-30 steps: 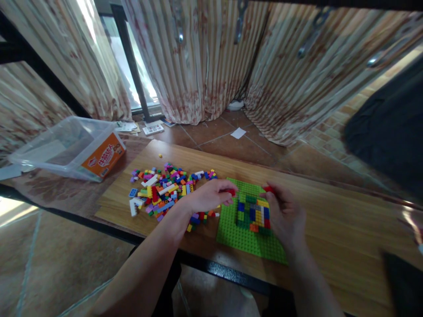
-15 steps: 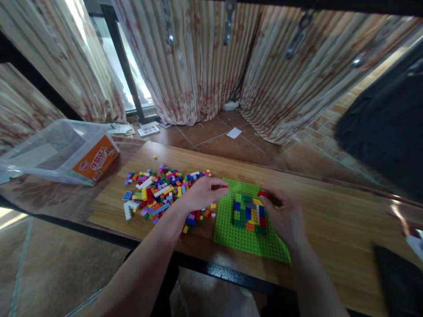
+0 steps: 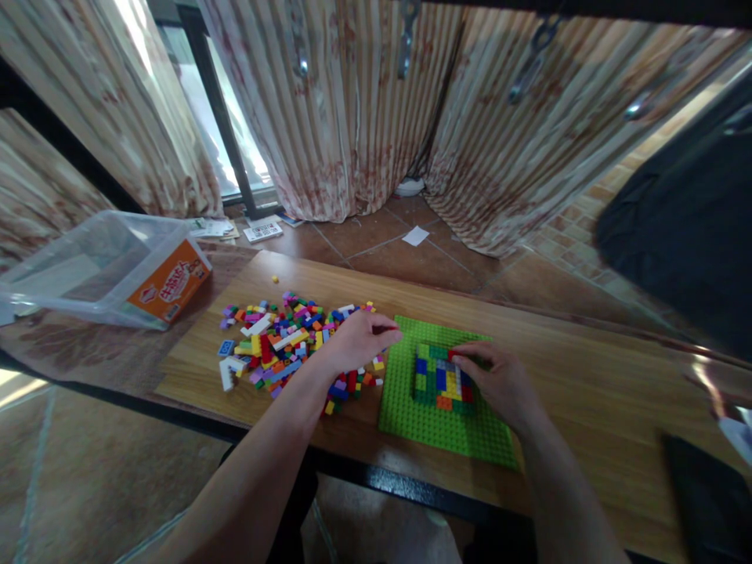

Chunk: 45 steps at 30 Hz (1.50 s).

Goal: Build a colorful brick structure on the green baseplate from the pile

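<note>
A green studded baseplate (image 3: 405, 423) lies on the table, carrying a low block of multicoloured toy bricks (image 3: 440, 380). My right hand (image 3: 497, 380) is closed in a pinch on a red toy brick (image 3: 452, 355) at the far right part of that block. Its fingers hide part of the bricks beneath. My left hand (image 3: 364, 342) hovers between the loose brick pile (image 3: 287, 345) and the baseplate's left edge. Thumb and forefinger are pinched together there; whatever they hold is too small to make out.
A clear plastic bin (image 3: 106, 270) with an orange label stands at the left. One small yellow brick (image 3: 275, 280) lies apart behind the pile. A dark flat object (image 3: 705, 493) is at the right end of the wooden table (image 3: 593, 392). Curtains hang beyond.
My right hand has moved left and slightly nearer with the red brick, from the block's far right corner onto the block. My left hand has barely shifted.
</note>
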### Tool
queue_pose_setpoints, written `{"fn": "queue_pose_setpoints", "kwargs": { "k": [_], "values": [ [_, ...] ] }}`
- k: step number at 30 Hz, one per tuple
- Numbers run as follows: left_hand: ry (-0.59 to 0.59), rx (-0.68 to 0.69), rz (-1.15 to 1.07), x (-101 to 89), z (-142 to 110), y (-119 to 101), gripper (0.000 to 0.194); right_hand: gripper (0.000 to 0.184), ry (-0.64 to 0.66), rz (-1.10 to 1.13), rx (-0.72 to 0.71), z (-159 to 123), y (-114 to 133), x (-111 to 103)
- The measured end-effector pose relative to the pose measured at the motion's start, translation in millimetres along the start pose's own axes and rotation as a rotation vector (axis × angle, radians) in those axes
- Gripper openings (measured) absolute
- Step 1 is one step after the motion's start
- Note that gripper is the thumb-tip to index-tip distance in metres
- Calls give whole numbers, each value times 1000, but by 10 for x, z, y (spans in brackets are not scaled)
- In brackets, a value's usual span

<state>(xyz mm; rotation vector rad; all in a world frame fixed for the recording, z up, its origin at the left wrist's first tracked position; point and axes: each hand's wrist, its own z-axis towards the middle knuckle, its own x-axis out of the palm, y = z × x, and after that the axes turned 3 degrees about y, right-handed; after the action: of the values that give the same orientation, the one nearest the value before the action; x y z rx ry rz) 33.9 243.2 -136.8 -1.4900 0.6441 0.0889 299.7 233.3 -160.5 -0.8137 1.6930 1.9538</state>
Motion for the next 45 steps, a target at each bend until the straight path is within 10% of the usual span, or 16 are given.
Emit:
{"fn": "queue_pose_setpoints", "kwargs": {
  "k": [39, 45],
  "values": [
    [-60, 20, -69, 84, 24, -23, 24, 26, 36, -85, -114, 15, -156, 25],
    [-31, -2, -112, 63, 17, -41, 29, 34, -173, -38, -96, -35, 41, 20]
  ]
}}
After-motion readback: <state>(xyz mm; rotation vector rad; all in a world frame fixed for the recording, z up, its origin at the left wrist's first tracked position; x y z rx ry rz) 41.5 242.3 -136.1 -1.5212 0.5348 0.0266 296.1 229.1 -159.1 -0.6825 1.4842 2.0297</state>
